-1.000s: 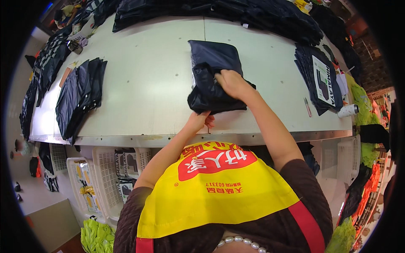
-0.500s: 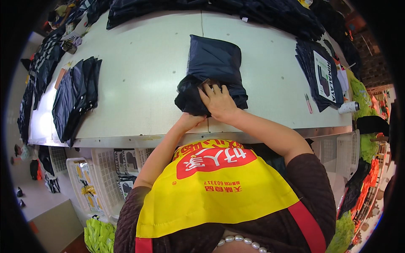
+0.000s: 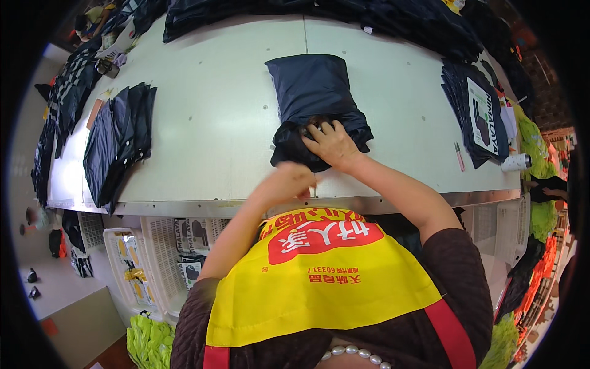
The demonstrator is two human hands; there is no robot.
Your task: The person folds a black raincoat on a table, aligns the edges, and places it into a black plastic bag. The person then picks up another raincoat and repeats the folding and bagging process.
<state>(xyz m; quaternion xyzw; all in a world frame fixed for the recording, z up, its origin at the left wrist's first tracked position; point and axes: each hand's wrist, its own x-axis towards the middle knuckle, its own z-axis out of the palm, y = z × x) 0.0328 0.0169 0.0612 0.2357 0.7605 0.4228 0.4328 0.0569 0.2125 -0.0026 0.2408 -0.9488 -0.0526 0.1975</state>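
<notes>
On the pale table in front of me lies a dark navy, glossy plastic bag [image 3: 310, 86], its far part flat and full. Its near end is bunched into black folds. My right hand [image 3: 335, 146] is on those folds with bent fingers gripping them; the fingertips sink partly into the dark material. What is inside the bag is hidden. Just nearer than the bunched end, my left hand [image 3: 289, 183] is off the bag, over the table's front edge. Its fingers are blurred by motion.
Dark flat bags [image 3: 120, 144] lie stacked at the left. Another dark stack with a white printed panel [image 3: 482, 117] lies right, beside pink-handled snips [image 3: 459, 157] and a white cylinder [image 3: 516, 162]. Dark goods [image 3: 319, 9] line the far edge. White baskets [image 3: 163, 264] stand below the front edge.
My left hand has come off the bag's near end and drawn toward me. The right hand stays on the folds. The bag's far part has swung slightly and looks fuller.
</notes>
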